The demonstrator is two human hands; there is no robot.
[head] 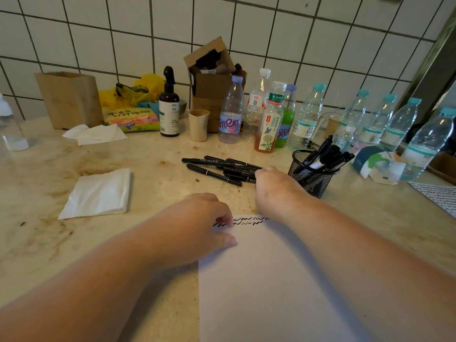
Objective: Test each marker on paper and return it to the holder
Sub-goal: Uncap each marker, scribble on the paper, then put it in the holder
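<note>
The left hand [202,218] presses the paper [271,280] flat while the right hand [271,183], fingers curled and hidden so its hold is unclear, reaches the loose markers [222,169] beside the holder [312,172]; light, stiff, smooth, probably best pinched mid-barrel.

Clutter was ranged along the tiled wall [271,33] at the back of the stone counter [153,149].

A paper bag [70,99] was stood at the far left, with crumpled tissues [96,134] and a colourful snack packet [132,119] beside it and a yellow plastic bag [138,91] behind. A brown spray bottle [169,107] and a cream cup [198,124] were placed in front of an opened cardboard box [212,77]. A row of plastic bottles [306,117], mostly clear, was lined up to the right. A folded white napkin [98,193] was laid flat nearer the front.
</note>
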